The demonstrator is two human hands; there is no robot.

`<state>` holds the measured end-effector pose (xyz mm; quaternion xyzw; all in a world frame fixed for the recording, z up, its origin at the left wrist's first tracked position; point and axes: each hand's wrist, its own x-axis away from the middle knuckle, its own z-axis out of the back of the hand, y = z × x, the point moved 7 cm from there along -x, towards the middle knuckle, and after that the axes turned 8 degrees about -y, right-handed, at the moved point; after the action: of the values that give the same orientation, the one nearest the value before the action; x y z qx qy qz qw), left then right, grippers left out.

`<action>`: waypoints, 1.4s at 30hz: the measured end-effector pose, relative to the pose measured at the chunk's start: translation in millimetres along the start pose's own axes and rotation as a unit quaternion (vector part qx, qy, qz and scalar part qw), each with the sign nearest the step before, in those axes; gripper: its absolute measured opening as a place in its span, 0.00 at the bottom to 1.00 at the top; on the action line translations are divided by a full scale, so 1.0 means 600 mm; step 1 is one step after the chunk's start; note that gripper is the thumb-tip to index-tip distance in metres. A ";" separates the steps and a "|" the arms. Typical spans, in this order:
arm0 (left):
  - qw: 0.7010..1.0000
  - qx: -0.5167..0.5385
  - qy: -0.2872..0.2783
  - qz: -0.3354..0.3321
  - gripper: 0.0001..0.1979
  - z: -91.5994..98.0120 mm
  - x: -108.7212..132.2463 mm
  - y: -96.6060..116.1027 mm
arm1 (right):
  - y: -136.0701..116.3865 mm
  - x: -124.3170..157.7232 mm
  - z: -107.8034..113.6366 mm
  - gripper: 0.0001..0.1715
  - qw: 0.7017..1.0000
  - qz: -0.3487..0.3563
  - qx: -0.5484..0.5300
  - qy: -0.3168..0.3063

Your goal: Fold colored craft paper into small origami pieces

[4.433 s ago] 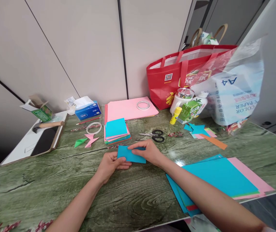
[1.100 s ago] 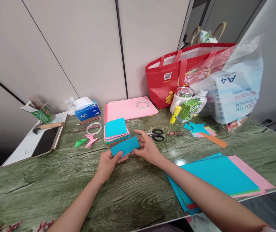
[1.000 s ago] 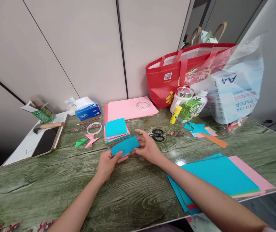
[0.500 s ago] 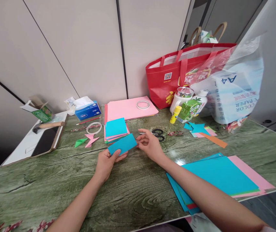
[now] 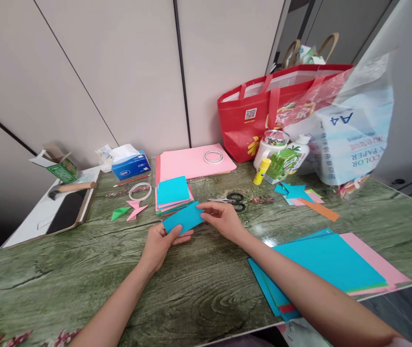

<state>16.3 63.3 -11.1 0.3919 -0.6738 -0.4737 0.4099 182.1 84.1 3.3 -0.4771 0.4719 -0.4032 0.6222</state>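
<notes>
A blue rectangle of paper (image 5: 183, 218), seemingly folded, is held above the table between my two hands. My left hand (image 5: 161, 242) grips its lower left part, thumb on top and fingers beneath. At the right end, the thumb and fingers of my right hand (image 5: 223, 220) pinch the paper's edge. Just behind it lies a stack of coloured paper squares (image 5: 172, 192), blue on top. Black-handled scissors (image 5: 235, 197) lie beyond my right hand. Folded pink paper pieces (image 5: 137, 209) and a green one (image 5: 119, 213) rest to the left.
Large coloured sheets (image 5: 328, 265) lie under my right forearm. Paper scraps (image 5: 294, 192), a glue stick (image 5: 261, 172), a green carton (image 5: 281, 165) and a red bag (image 5: 245, 130) stand or lie right. Pink sheets (image 5: 187, 161), a tissue box (image 5: 131, 166) and a tape roll (image 5: 140, 191) are behind.
My right hand has moved slightly left and its fingers have closed onto the right end of the blue paper. The left hand keeps its hold, with the paper shifted slightly.
</notes>
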 end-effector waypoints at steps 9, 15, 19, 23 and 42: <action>0.990 0.111 -0.049 0.069 0.28 -0.014 -0.004 -0.004 | -0.004 0.000 0.008 0.10 0.999 0.019 0.032 0.019; 0.989 0.074 -0.116 0.059 0.20 -0.032 0.003 -0.003 | -0.016 0.004 0.003 0.08 0.999 0.045 0.029 0.013; 0.994 -0.022 -0.108 0.022 0.24 -0.030 0.004 0.006 | -0.013 0.007 -0.012 0.09 1.000 0.030 -0.003 -0.009; 0.982 -0.181 -0.032 -0.053 0.29 -0.016 0.002 0.018 | -0.002 0.010 -0.032 0.14 0.997 0.004 -0.078 -0.030; 0.974 -0.161 0.110 -0.112 0.27 0.027 0.000 0.021 | 0.020 0.013 -0.032 0.16 0.991 -0.063 -0.112 -0.024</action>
<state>-0.7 71.3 -2.6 0.4438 -0.4910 -0.5729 0.4835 165.5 75.3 -11.6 -0.5821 0.4676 -0.3750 0.5495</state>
